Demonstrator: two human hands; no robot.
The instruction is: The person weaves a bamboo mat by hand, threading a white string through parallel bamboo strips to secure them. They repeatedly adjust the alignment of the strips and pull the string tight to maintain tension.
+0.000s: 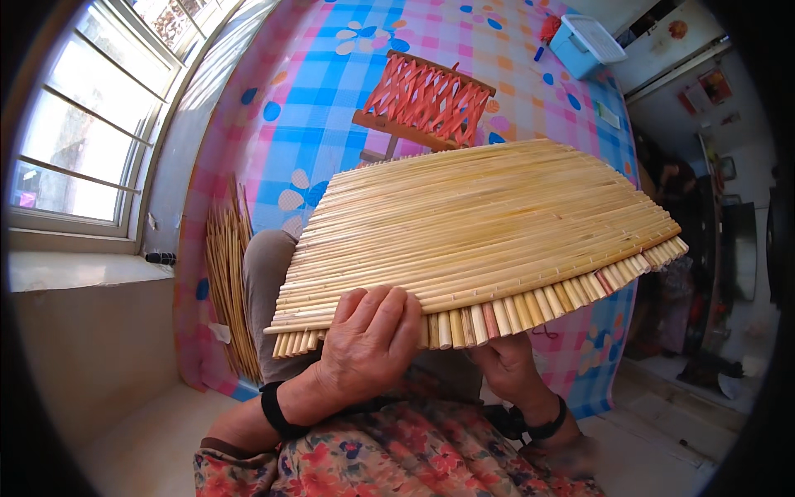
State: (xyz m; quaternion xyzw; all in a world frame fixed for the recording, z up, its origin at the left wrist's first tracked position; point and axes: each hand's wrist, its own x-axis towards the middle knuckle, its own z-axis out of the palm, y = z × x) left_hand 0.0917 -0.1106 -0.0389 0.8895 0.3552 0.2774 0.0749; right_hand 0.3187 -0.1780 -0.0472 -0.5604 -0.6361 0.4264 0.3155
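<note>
A pale reed mat [472, 224] fills the middle, tilted over my lap, its long reeds running crosswise with small stitches near the front edge. A second layer of reeds [530, 311] shows beneath it, with cut ends facing me and a few reddish ones among them. My left hand [368, 344] is closed over the front left edge, fingers bent on top of the mat. My right hand [509, 369] grips from underneath the front edge, right of centre; its fingertips are partly hidden by the reeds.
A wooden frame laced with red strips [426, 103] lies beyond the mat on the checked sheet [290, 83]. Loose reeds [228, 290] lie at left beside my knee, near the barred window [83, 132]. A blue lidded box [580, 50] sits far back. Dim shelving and clutter fill the right.
</note>
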